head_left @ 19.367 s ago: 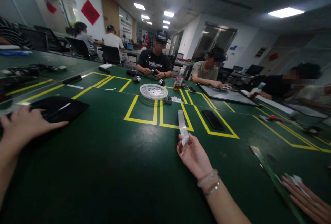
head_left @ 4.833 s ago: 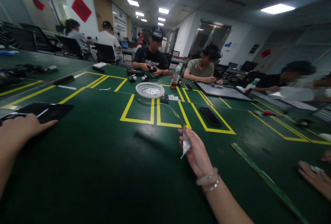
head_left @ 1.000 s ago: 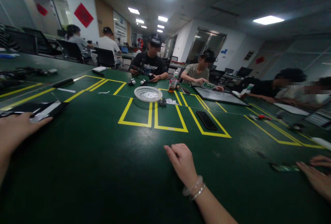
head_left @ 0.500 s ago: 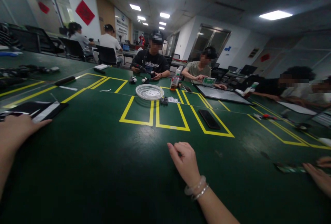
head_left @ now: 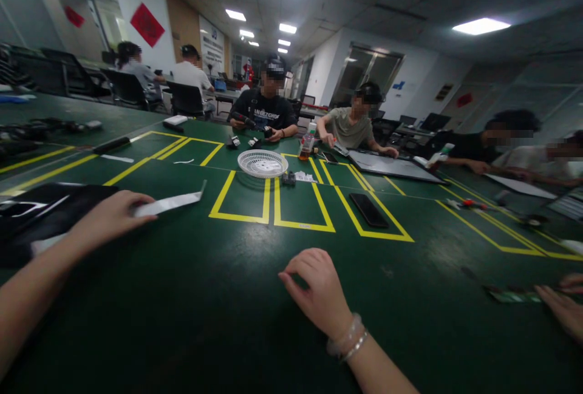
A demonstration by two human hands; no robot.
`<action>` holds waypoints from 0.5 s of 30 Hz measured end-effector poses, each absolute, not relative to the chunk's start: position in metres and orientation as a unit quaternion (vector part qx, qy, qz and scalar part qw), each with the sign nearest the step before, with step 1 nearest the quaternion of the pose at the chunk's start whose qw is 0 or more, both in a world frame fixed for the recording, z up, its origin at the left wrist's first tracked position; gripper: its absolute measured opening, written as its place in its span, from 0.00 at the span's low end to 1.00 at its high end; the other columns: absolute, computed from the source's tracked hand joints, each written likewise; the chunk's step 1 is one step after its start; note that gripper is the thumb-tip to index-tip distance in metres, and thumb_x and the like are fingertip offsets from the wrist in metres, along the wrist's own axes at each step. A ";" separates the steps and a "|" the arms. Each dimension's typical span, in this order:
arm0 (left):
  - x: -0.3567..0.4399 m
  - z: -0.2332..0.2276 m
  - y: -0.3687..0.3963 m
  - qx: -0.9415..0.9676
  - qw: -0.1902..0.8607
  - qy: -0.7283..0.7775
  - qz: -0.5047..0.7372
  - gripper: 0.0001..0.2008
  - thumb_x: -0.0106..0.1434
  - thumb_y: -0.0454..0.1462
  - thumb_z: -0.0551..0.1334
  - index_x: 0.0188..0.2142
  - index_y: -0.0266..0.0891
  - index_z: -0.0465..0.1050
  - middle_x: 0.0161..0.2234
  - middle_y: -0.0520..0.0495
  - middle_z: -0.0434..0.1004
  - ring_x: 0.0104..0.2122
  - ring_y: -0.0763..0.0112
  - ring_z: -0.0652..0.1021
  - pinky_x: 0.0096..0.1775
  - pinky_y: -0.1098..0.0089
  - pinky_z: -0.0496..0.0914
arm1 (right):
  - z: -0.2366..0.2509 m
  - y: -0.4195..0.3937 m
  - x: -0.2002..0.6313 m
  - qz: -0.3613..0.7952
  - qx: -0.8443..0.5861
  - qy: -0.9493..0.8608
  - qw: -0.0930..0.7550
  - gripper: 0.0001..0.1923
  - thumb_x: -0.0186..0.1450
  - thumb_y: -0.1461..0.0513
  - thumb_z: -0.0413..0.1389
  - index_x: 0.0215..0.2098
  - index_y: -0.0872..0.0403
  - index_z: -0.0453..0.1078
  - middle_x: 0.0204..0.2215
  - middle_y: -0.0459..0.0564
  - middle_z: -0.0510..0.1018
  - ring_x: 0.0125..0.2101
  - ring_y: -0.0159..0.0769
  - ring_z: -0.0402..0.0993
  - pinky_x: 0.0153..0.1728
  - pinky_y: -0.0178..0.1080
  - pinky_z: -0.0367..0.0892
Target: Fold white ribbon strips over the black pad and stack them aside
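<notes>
My left hand point(head_left: 116, 215) pinches a white strip point(head_left: 175, 204) that looks like paper or tape. The strip points to the right above the green table, its far end bent upward. Beside and partly behind that hand lies a black flat pouch or bag point(head_left: 20, 215) with pale pieces on it. At the middle of the near table, my right hand point(head_left: 316, 288) has its fingers curled and thumb tip close to the fingertips; nothing shows in them. Two bracelets point(head_left: 350, 339) circle the right wrist.
Yellow tape outlines point(head_left: 239, 218) mark the green table point(head_left: 218, 303). A white round basket point(head_left: 263, 163), a bottle point(head_left: 307, 144) and a black phone point(head_left: 368, 209) stand or lie ahead. Co-workers sit opposite and at right; another person's hand point(head_left: 558, 306) touches a green board point(head_left: 514, 294).
My left hand has moved right, lifting the white strip off the black pouch. My right hand has shifted slightly left, its thumb and fingers curled round a gap.
</notes>
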State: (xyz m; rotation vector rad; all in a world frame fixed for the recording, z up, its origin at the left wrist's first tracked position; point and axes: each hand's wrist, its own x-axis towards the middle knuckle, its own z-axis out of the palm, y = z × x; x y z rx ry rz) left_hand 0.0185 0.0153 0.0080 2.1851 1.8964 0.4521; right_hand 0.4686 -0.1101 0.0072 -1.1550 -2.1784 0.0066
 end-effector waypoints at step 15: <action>0.155 0.002 -0.052 0.886 0.243 0.362 0.158 0.27 0.65 0.49 0.66 0.61 0.47 0.66 0.54 0.44 0.67 0.51 0.56 0.71 0.51 0.64 0.68 | 0.008 -0.112 0.463 0.148 -0.436 -0.835 0.303 0.09 0.62 0.62 0.62 0.41 0.47 0.73 0.38 0.43 0.82 0.40 0.37 0.77 0.63 0.58 0.47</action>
